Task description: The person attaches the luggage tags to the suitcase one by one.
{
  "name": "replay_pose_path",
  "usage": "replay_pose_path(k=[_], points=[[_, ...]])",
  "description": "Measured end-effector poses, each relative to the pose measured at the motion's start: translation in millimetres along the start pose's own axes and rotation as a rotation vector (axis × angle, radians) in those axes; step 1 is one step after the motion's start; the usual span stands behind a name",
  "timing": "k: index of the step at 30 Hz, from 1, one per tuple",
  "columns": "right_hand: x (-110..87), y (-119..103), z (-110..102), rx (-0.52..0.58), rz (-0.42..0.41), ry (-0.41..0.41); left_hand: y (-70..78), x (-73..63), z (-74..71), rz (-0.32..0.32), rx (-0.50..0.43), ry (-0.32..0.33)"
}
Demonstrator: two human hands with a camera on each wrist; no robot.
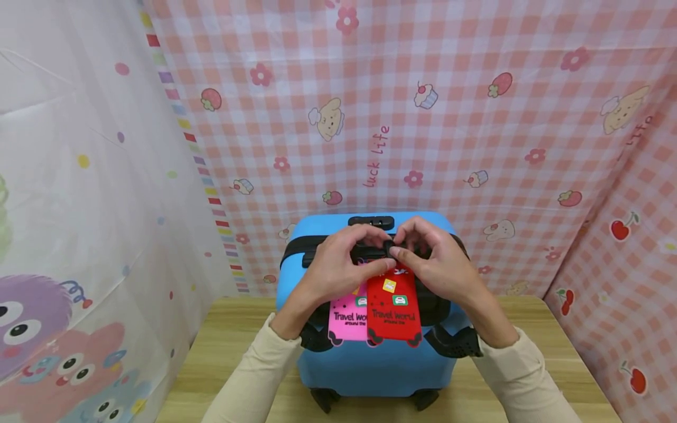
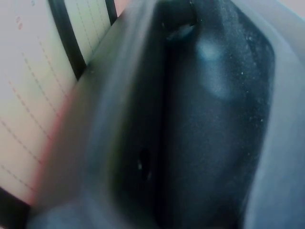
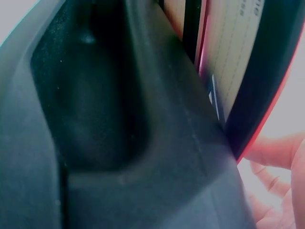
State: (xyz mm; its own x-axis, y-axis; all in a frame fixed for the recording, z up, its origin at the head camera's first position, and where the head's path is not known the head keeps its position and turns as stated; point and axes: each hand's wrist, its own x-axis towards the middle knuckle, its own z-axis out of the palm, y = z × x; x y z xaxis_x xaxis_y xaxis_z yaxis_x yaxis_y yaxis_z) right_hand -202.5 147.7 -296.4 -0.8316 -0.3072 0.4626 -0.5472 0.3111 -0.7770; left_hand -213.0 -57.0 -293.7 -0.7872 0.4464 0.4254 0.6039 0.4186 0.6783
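Observation:
A blue suitcase stands on the table, a black handle across its upper part. Two luggage tags hang at the handle: a pink one, partly covered by a red one. My left hand pinches at the red tag's black strap, its thumb at the tag's top edge. From the other side my right hand pinches the same strap between thumb and fingers. Close black plastic fills most of the left wrist view. Fingers show beside the tags' lined backs in the right wrist view.
The wooden table extends to both sides of the suitcase. A pink checked cloth hangs right behind it, and a white patterned cloth hangs at the left. A black combination lock sits on the suitcase top.

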Motion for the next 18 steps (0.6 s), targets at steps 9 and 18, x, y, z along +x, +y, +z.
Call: replay_pose_path(k=[9, 18], points=[[-0.3, -0.2, 0.3, -0.007, 0.002, 0.007, -0.8, 0.4, 0.3, 0.015, -0.015, 0.004], [-0.5, 0.6, 0.1, -0.036, 0.000, 0.005, -0.3, 0.1, 0.3, -0.014, -0.039, 0.017]])
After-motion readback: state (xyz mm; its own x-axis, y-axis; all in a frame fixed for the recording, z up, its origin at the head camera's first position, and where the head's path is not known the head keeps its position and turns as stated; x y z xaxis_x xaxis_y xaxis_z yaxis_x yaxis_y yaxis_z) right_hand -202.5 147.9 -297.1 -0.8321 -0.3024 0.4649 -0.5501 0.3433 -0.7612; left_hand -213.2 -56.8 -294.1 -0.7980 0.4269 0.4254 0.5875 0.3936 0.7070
